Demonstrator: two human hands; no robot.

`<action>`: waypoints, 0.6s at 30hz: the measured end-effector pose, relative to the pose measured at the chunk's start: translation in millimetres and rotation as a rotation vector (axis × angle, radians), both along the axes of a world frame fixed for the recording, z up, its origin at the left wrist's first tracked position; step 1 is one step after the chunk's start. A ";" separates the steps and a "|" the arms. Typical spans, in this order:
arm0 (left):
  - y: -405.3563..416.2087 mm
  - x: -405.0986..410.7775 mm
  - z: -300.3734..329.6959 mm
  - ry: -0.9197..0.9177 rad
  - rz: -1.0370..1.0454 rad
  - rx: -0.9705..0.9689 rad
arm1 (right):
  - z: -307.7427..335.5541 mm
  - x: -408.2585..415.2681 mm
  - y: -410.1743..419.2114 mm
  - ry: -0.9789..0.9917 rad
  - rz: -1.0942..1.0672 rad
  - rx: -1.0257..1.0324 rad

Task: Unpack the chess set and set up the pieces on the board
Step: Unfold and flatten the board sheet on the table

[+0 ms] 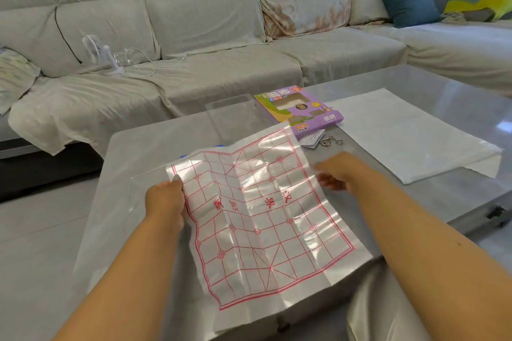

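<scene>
Now I see my left hand curled around the left edge of a Chinese chess board sheet, thumb on top, pinching the film. That sheet is thin, glossy, see-through plastic, creased along old fold lines, printed with a red grid, diagonal palace crosses and red characters in the middle band; I can read 汉界 on the right half, while the pair on the left half is too distorted to read. It is held spread just above the grey glass coffee table, its near edge hanging past the table's front.

My right hand grips the sheet's right edge, fingers partly hidden behind the film, so both hands are apart, each clamped on an opposite side.

Beyond the sheet lies a clear plastic tray, and beside it a purple cardboard box with cut-out windows and 象棋 printed on it. Near the box sit a small paper booklet and metal wire rings. Farther right, a white sheet lies flat.
</scene>
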State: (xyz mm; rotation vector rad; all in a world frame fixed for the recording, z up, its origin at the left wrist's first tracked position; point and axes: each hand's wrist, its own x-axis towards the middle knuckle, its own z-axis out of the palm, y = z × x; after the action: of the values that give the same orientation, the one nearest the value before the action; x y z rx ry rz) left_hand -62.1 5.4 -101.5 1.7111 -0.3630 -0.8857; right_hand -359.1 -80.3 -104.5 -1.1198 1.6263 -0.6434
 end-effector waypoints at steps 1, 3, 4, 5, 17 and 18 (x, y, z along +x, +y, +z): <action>0.9 -0.4 -0.2 -0.002 0.004 0.003 | -2.0 -0.5 1.4 0.062 0.056 0.034; 2.7 -1.0 -0.9 -0.016 -0.004 0.007 | -7.5 -1.7 0.3 0.127 0.088 0.013; 3.4 -1.6 -1.6 -0.022 -0.006 0.004 | -10.4 -2.5 -2.0 0.147 0.072 -0.019; 4.5 -2.3 -1.8 -0.026 -0.007 0.003 | -10.5 -1.9 -3.8 0.198 0.079 -0.042; 11.9 -1.6 2.6 -0.064 0.017 -0.024 | -23.6 12.2 2.9 0.894 0.394 -0.068; 13.9 -0.3 2.7 -0.066 0.003 -0.026 | -23.3 9.4 0.3 0.872 0.314 -0.177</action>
State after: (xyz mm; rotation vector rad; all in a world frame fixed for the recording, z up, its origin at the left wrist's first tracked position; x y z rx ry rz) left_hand -62.3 19.4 -98.8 1.7194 -0.4140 -0.8209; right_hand -349.8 -80.0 -127.8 -1.9078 2.0494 -0.0657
